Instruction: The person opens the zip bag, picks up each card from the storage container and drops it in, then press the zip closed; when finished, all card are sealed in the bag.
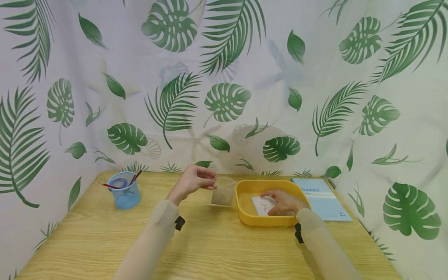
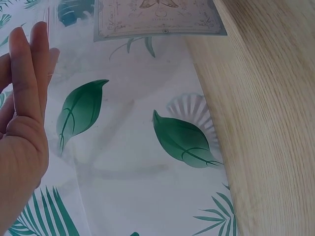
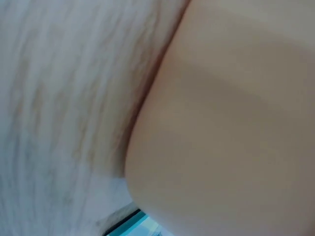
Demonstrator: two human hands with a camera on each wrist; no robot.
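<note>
Near the back of the table, my left hand (image 1: 194, 181) pinches the upper edge of a clear plastic bag (image 1: 226, 182). A greyish printed card (image 1: 222, 197) shows in the bag's lower part; in the left wrist view the card (image 2: 160, 17) carries a moth drawing and a fine border. My right hand (image 1: 285, 203) reaches into a yellow basket (image 1: 267, 221). Its fingers and thumb curve over opposite edges of a white card (image 1: 260, 206) with reddish marks. The right wrist view is mostly filled by a blurred beige surface, and no fingers show there.
A light blue mesh pen cup (image 1: 126, 198) with pencils and a roll of tape stands at the left. To the right of the basket lies a light blue book (image 1: 325, 202) marked Gambit. A leaf-print curtain (image 1: 224, 97) closes off the back and sides of the table.
</note>
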